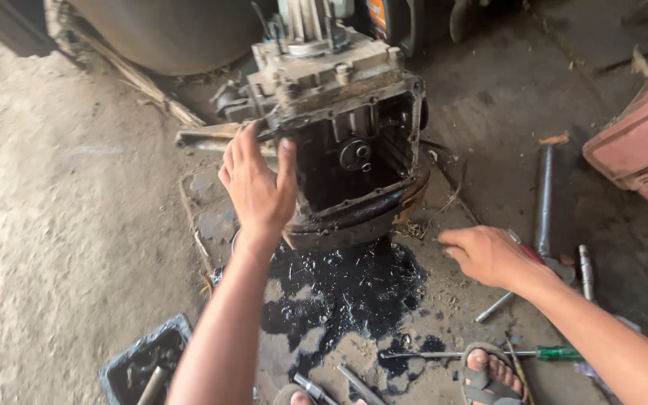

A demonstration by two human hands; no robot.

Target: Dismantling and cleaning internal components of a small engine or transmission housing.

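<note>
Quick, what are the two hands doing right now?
Left hand: open, fingers spread, resting against the oily metal housing, gripping nothing.
Right hand: open and empty, hovering above the ground.

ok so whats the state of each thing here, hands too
left hand: open, gripping the housing's edge
right hand: open, empty, hovering over the floor
gearbox housing: cover off, cavity exposed
oil puddle: spilled below the housing
green-handled screwdriver: lying flat
black tray: oily, holding a tool

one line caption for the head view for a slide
Left hand rests on an open, oily gearbox housing above an oil spill; right hand hovers near scattered tools.
</note>
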